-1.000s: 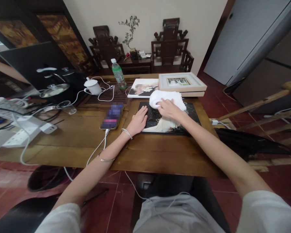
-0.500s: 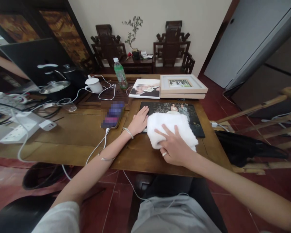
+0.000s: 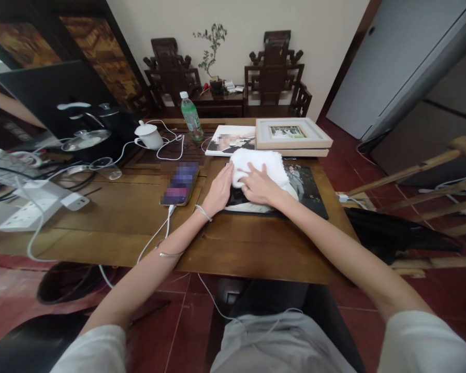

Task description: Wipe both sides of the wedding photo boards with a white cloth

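Note:
A folded white towel point(image 3: 270, 161) lies over the upper left of a dark photo panel point(image 3: 310, 189) on the table. My right hand point(image 3: 258, 185) presses on the towel from above, its fingers spread over it and its thumb side at the near left fold. My left hand point(image 3: 220, 189) rests at the panel's left edge, fingers straight and close together, beside the towel and holding nothing. To the right of the towel, a figure in a grey suit shows on the panel. Part of the print is hidden beneath the towel and my right hand.
Behind the panel are a white photo book point(image 3: 227, 142) and stacked pale picture frames point(image 3: 295, 135). Left of my hand lies a charging phone point(image 3: 180, 184). Farther left stand a green bottle point(image 3: 192, 118), a lidded white cup point(image 3: 149, 137) and a power strip point(image 3: 31, 207) with cables.
My right hand has slid the towel away from me and slightly left, uncovering the panel's near edge and pale lower part. My left hand has stayed near the left edge, turning slightly more upright.

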Demonstrator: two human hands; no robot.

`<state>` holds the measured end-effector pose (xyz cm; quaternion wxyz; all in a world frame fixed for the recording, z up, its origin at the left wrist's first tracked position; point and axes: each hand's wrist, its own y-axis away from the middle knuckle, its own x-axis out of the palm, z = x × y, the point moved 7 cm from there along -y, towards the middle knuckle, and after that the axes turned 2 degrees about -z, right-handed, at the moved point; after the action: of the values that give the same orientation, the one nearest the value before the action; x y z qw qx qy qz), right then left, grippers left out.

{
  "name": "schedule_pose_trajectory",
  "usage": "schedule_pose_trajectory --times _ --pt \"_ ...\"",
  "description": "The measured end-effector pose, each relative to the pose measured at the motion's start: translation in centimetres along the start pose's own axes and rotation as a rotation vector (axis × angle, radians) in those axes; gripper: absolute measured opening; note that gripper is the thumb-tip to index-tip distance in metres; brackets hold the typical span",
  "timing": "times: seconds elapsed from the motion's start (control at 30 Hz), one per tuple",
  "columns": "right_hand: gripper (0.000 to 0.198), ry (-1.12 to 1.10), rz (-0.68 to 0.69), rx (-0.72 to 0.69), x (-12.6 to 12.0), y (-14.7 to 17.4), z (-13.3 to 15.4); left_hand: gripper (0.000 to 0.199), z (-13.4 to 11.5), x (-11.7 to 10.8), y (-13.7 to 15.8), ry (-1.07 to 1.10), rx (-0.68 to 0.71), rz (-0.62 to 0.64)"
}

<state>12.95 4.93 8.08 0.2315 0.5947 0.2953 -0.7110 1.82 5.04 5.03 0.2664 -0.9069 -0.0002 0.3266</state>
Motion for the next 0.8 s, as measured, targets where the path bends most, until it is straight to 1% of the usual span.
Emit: schedule_pose_trajectory --times 0.07,0.13,0.23,0.3,0.33,0.43,0.53,0.63,0.73,0.8 --pt "0.037 -0.030 0.029 -0.128 0.2 1.4 1.9 0.065 -0.2 -0.5 -0.1 0.046 0.018 -0.057" --pt "0.034 -0.066 0.064 -0.221 0.0 3.3 3.5 0.072 -0.2 -0.7 -0.1 0.047 0.023 -0.073" --pt "0.032 -0.124 0.109 -0.282 -0.7 6.6 4.5 0.076 -0.3 -0.6 0.0 -0.006 0.019 -0.048" --pt "0.030 -0.140 0.114 -0.267 -1.2 8.6 4.1 0.073 -0.6 -0.1 0.0 -0.059 0.029 0.021" --pt "0.030 -0.136 0.110 -0.238 -1.4 9.3 3.4 0.069 -0.8 0.3 0.1 -0.089 0.033 0.069" --pt "0.032 -0.078 0.089 -0.091 -1.8 10.3 0.3 0.057 -1.0 1.3 0.4 -0.192 0.016 0.218" --pt "0.037 0.008 0.038 0.078 -2.0 9.1 -3.4 0.050 -1.1 1.8 0.6 -0.273 -0.001 0.295" --pt "0.042 0.022 -0.015 0.214 -2.0 6.0 -5.8 0.047 -1.3 1.7 0.6 -0.307 -0.009 0.293" --pt "0.043 -0.077 -0.072 0.305 -1.9 2.2 -6.4 0.045 -1.2 1.7 0.6 -0.322 -0.017 0.290" --pt "0.040 -0.183 -0.109 0.295 -1.9 -0.2 -5.8 0.045 -1.1 1.7 0.6 -0.325 0.003 0.284"
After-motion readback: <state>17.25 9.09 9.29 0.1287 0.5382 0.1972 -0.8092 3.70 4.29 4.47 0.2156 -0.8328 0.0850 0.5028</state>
